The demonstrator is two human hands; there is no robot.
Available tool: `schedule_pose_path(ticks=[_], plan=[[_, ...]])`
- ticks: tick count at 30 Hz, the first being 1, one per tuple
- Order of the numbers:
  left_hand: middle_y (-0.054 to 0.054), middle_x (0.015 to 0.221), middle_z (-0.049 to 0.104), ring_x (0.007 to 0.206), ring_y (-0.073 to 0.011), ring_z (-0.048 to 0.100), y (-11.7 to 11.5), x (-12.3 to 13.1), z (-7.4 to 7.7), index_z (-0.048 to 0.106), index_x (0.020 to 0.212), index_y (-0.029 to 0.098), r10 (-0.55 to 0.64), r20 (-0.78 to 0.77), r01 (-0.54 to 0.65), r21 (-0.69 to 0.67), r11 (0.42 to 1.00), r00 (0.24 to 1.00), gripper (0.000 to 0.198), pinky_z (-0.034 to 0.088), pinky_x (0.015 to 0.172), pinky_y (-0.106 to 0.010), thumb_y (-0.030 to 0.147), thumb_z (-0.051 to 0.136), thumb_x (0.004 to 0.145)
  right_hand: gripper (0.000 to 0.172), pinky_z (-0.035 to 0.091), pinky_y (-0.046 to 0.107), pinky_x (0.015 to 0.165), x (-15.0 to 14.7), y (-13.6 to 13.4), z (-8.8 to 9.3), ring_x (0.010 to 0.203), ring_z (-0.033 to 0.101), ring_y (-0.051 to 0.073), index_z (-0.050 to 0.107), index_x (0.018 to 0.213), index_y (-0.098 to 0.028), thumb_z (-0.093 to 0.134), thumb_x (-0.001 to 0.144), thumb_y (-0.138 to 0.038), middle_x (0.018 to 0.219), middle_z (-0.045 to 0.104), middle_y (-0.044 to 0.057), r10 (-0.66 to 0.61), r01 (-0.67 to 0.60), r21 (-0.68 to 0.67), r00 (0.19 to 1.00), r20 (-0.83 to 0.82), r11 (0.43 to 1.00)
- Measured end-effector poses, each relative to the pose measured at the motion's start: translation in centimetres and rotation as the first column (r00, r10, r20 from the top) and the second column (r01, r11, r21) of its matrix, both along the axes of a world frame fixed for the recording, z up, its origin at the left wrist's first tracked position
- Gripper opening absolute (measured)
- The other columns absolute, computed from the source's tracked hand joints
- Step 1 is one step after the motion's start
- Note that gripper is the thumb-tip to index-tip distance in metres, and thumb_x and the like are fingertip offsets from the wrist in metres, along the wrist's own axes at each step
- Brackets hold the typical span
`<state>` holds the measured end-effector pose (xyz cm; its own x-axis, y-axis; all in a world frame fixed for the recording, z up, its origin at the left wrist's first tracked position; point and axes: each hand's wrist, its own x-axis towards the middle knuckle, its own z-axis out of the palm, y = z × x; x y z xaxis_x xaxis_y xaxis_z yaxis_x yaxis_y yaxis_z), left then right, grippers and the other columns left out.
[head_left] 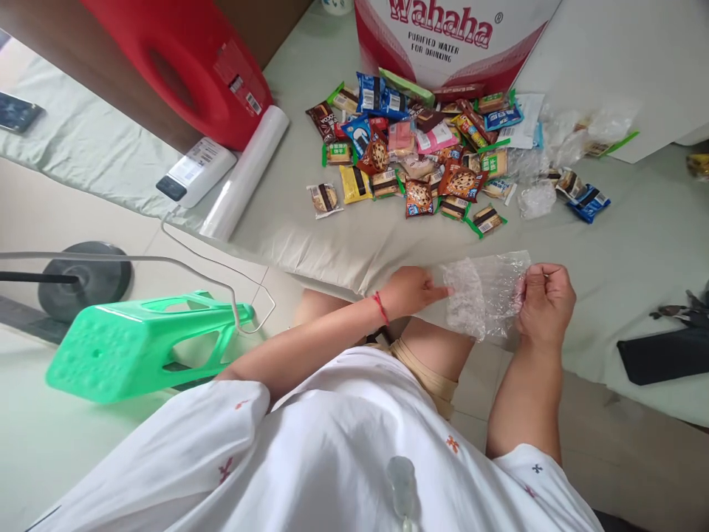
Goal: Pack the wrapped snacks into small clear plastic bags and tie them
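— Starting at nine o'clock, what's there?

— A green plastic stool (138, 343) tipped on its side on the floor. Up towards eleven there is a red jug (188, 59), with a roll of clear film (247, 170) lying just beside it on the pale sheet (636, 244).

— And the hands?

— The left hand (413, 290), just below centre, has its fingers pinched together on the left edge of a clear plastic bag (484, 295). The right hand (546, 299), at about four o'clock, is closed on the opposite edge. The bag hangs stretched between them, in front of the person and over the near edge of the sheet.

— So what step does that look like?

— I'd judge it as working the bag itself, spreading it or finding its mouth. Nothing is visible inside it.

— What does further handling call for?

— The film looks thin and crinkled, so probably a light pinch on each layer rather than a full-fist pull.

— What lies beyond the bag?

— At twelve o'clock from it, well apart, there is a heap of wrapped snacks (421, 155) in front of a water carton (443, 37). A black case (662, 355) sits at three o'clock.
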<state>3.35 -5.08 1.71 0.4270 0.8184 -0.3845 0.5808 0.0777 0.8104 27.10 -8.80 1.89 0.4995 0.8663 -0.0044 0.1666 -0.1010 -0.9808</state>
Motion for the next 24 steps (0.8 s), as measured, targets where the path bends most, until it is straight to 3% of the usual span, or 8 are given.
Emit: schedule_pose_path(ticks=[4,7,11,13,16,19,22,24], plan=[[-0.002,0.056,0.052,0.062,-0.0167,0.049,0.9,3.0,-0.3,0.054,0.051,0.019,0.003,-0.151,0.007,0.066,0.998,0.988,0.042,0.03,0.065,-0.032,0.034,0.068,0.088,0.041,0.027,0.026,0.037,0.2,0.0,-0.3,0.04,0.037,0.01,0.054,0.084,-0.026,0.073,0.087,-0.062,0.058,0.053,-0.007,-0.005,0.005,-0.014,1.0,-0.001,1.0],[0.0,0.059,0.051,0.061,-0.0137,0.044,1.5,2.9,-0.5,0.054,0.056,0.018,0.052,0.005,-0.052,0.039,0.998,0.999,0.032,0.031,0.064,-0.03,0.027,0.063,0.086,0.041,0.028,0.024,0.037,0.7,-0.2,-0.6,0.041,0.038,0.009,0.055,0.084,-0.024,0.073,0.087,-0.061,0.058,0.053,-0.007,-0.018,0.018,-0.029,1.0,-0.001,0.999],[0.005,0.057,0.042,0.057,-0.0086,0.034,2.1,-0.3,-0.3,0.051,0.059,0.018,0.107,0.315,-0.046,-0.194,0.98,0.943,0.028,0.027,0.057,-0.025,0.033,0.063,0.079,0.038,0.027,0.025,0.036,2.3,-0.8,-0.8,0.041,0.037,0.01,0.054,0.085,-0.025,0.071,0.088,-0.059,0.059,0.054,-0.007,-0.041,0.043,-0.057,0.998,0.041,0.997],[0.005,0.058,0.045,0.056,-0.0076,0.036,2.3,-2.4,0.0,0.056,0.062,0.017,0.18,0.356,-0.088,-0.259,0.962,0.917,0.023,0.027,0.055,-0.023,0.034,0.065,0.074,0.038,0.028,0.026,0.038,3.2,-1.1,-0.8,0.042,0.039,0.011,0.055,0.086,-0.025,0.07,0.089,-0.059,0.059,0.054,-0.007,-0.062,0.065,-0.05,0.995,0.074,0.997],[0.005,0.056,0.05,0.053,-0.0075,0.038,2.4,-4.3,0.5,0.063,0.067,0.017,0.293,0.3,-0.207,-0.287,0.935,0.908,0.022,0.029,0.053,-0.022,0.037,0.068,0.074,0.038,0.028,0.026,0.039,4.0,-1.7,-0.9,0.043,0.04,0.012,0.056,0.086,-0.025,0.07,0.089,-0.061,0.059,0.055,-0.006,-0.085,0.09,-0.045,0.99,0.114,0.995],[0.003,0.052,0.052,0.05,-0.0087,0.039,1.8,-3.2,0.8,0.064,0.062,0.017,0.175,0.194,-0.127,-0.233,0.964,0.965,0.032,0.028,0.051,-0.024,0.041,0.064,0.083,0.04,0.027,0.027,0.039,3.5,-2.1,-0.9,0.042,0.039,0.012,0.056,0.085,-0.026,0.072,0.087,-0.063,0.059,0.054,-0.006,-0.074,0.079,-0.063,0.994,0.086,0.995],[0.0,0.044,0.043,0.049,-0.0106,0.039,0.9,0.5,0.9,0.046,0.044,0.018,-0.067,0.04,0.069,-0.051,0.996,0.997,0.054,0.028,0.055,-0.029,0.041,0.059,0.092,0.04,0.029,0.027,0.038,2.2,-2.1,-0.9,0.042,0.039,0.012,0.055,0.085,-0.026,0.071,0.087,-0.063,0.059,0.054,-0.006,-0.068,0.072,-0.059,0.995,0.071,0.996],[-0.001,0.044,0.041,0.053,-0.0135,0.044,0.6,2.9,0.9,0.042,0.042,0.019,-0.092,-0.088,0.098,0.074,0.992,0.992,0.06,0.029,0.059,-0.031,0.045,0.064,0.092,0.039,0.029,0.027,0.038,1.4,-2.1,-0.8,0.042,0.04,0.012,0.054,0.085,-0.026,0.07,0.088,-0.061,0.059,0.054,-0.006,-0.079,0.082,-0.044,0.994,0.076,0.996]])
